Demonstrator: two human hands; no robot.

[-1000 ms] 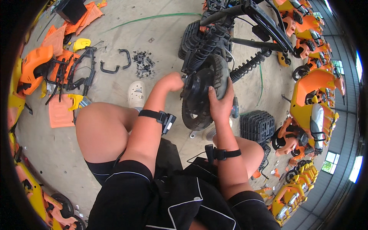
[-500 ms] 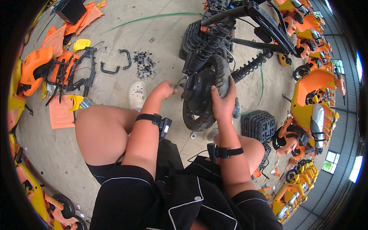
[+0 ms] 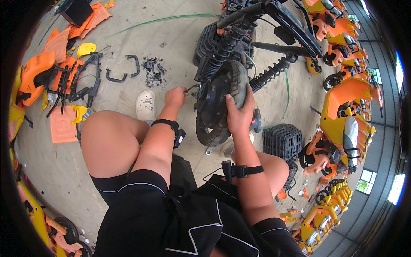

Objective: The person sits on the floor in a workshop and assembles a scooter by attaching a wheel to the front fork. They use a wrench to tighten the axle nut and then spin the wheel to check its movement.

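A black scooter wheel (image 3: pixel 214 135) with a treaded tyre and a large dark hub stands in front of me, between two black coil-spring shock absorbers (image 3: pixel 216 55). My right hand (image 3: pixel 240 113) grips the tyre's near right side, thumb on top and fingers round the far edge, partly hidden. Left of the hub, my left hand (image 3: pixel 174 97) is closed round the end of a thin dark bent rod (image 3: pixel 192 88) that reaches toward the axle. Its exact kind I cannot make out. A power tool (image 3: pixel 257 121) shows beyond my right hand, partly hidden.
Small black parts (image 3: pixel 154 72) lie on the concrete beside two black curved handles (image 3: pixel 136 65). Orange panels (image 3: pixel 64 124) and a black frame (image 3: pixel 92 81) are at left. A black plastic crate (image 3: pixel 282 141) stands right of my knee. Yellow-orange scooters (image 3: pixel 342 115) line the right.
The whole scene has shifted slightly left in view. My left hand stays at the axle with the rod, and my right hand keeps its hold on the tyre.
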